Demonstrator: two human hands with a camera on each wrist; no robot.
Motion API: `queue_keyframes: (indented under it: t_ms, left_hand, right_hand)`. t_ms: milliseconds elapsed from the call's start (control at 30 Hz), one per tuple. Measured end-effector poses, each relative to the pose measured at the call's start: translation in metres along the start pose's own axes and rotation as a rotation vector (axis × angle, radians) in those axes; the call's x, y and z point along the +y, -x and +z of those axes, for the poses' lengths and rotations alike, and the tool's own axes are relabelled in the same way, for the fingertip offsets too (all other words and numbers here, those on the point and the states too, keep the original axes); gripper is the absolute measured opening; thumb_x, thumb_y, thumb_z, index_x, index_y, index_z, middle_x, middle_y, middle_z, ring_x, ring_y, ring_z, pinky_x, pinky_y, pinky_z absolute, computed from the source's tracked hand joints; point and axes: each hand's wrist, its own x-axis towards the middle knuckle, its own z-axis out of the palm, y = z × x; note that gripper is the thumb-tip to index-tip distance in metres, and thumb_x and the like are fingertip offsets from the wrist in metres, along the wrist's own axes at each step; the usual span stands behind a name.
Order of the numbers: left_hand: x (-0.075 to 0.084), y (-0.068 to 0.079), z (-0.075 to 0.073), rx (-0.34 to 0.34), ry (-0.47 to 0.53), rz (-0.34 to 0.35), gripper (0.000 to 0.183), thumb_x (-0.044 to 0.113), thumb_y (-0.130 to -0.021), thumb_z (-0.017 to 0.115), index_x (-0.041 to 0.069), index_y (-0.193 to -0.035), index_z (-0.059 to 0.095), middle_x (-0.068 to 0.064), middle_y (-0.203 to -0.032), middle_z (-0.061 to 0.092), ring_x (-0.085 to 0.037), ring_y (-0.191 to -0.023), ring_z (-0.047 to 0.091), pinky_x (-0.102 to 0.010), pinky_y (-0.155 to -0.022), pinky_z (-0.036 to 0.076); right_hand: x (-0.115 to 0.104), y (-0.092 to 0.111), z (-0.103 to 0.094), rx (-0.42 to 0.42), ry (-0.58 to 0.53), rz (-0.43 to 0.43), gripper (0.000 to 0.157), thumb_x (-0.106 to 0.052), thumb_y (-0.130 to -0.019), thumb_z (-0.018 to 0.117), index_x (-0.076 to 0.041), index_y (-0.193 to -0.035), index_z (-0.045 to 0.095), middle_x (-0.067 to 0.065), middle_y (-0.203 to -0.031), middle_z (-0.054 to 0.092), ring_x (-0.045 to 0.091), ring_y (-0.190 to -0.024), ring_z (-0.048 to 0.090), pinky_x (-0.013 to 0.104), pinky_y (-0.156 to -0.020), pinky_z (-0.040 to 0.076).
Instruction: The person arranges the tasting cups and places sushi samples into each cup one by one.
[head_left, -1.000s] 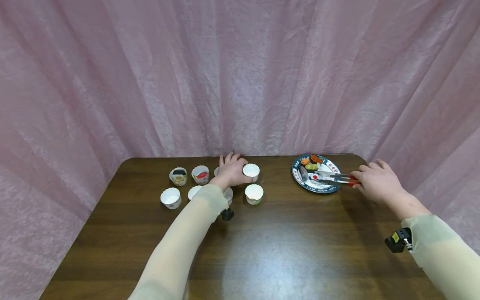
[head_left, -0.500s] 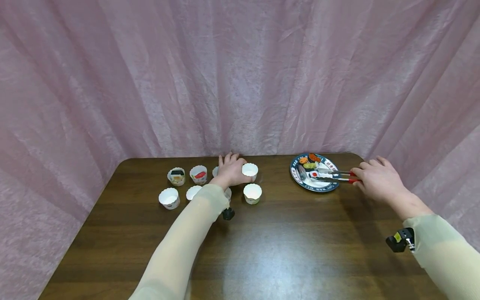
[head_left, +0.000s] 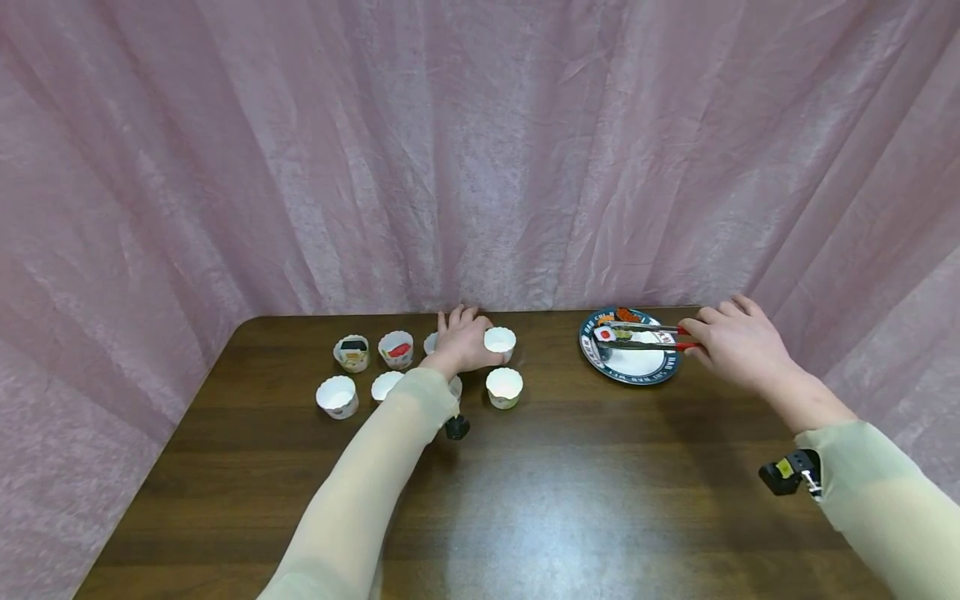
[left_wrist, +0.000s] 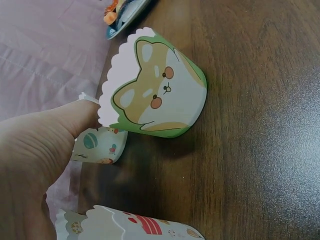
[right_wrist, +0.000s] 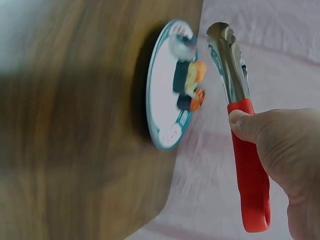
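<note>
My right hand (head_left: 738,346) grips metal tongs (right_wrist: 232,75) by their red handles. Raised over the plate (head_left: 637,369), the tongs pinch a white sushi roll (head_left: 604,333) with a red centre; the right wrist view does not show it clearly. Other toy-like sushi pieces (right_wrist: 186,77) lie on the plate. My left hand (head_left: 462,343) holds a white paper cup (head_left: 500,342) at the back of the cup group, thumb in front and fingers behind. Beside that thumb stands a green paper cup (left_wrist: 165,95) with a dog's face.
Several other paper cups stand in two rows to the left, some partly hidden by my left arm. One back cup (head_left: 351,353) contains a dark-topped piece, another (head_left: 396,350) a red one. A pink curtain (head_left: 480,158) hangs behind the wooden table (head_left: 585,483).
My right hand has moved left and up, and the tongs have lifted the white sushi roll from the plate. The left hand has stayed at its cup.
</note>
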Motion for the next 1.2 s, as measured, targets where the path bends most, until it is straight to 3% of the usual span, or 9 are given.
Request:
queue_keyframes:
  t_ms: [233,567,667,933,1200]
  left_hand:
    - [0.004,0.005,-0.003,0.002,0.003,0.002,0.066,0.054,-0.082,0.077,0.018,-0.135,0.062,-0.015,-0.164,0.026,-0.037,-0.154,0.008,-0.066,-0.118,-0.002]
    - [0.007,0.012,-0.007,0.018,-0.024,0.007,0.062,0.056,-0.082,0.076,0.019,-0.130,0.064,-0.015,-0.165,0.026,-0.039,-0.154,0.012,-0.066,-0.119,0.005]
    - [0.006,0.010,-0.006,0.007,-0.012,-0.001,0.063,0.056,-0.082,0.076,0.019,-0.131,0.063,-0.015,-0.166,0.023,-0.039,-0.154,0.009,-0.065,-0.120,0.002]
    - [0.000,0.003,0.001,0.003,0.011,-0.005,0.064,0.056,-0.080,0.078,0.019,-0.130,0.064,-0.014,-0.167,0.019,-0.038,-0.154,0.006,-0.066,-0.119,-0.002]
    - [0.002,0.007,-0.001,-0.011,0.006,-0.001,0.062,0.056,-0.082,0.078,0.018,-0.128,0.064,-0.014,-0.168,0.018,-0.037,-0.154,0.006,-0.065,-0.119,0.000]
  right_hand:
    - [-0.024,-0.029,-0.003,0.057,0.006,-0.076,0.033,-0.018,-0.084,0.082,-0.008,-0.114,0.073,0.010,-0.100,0.067,0.039,-0.104,0.059,0.065,-0.109,0.030]
    - [-0.060,-0.073,0.001,0.061,0.011,-0.129,0.035,-0.022,-0.086,0.082,-0.009,-0.117,0.073,0.008,-0.102,0.068,0.035,-0.104,0.060,0.062,-0.114,0.028]
    - [-0.070,-0.084,0.003,0.069,0.006,-0.146,0.036,-0.023,-0.086,0.083,-0.009,-0.117,0.073,0.008,-0.101,0.068,0.034,-0.104,0.060,0.061,-0.114,0.028]
    - [-0.088,-0.104,0.009,0.032,0.023,-0.150,0.033,-0.022,-0.088,0.081,-0.009,-0.117,0.074,0.007,-0.103,0.068,0.034,-0.107,0.060,0.060,-0.114,0.030]
    - [-0.100,-0.116,0.015,-0.025,0.016,-0.132,0.032,-0.027,-0.090,0.081,-0.010,-0.116,0.074,0.007,-0.104,0.069,0.033,-0.111,0.059,0.060,-0.115,0.029]
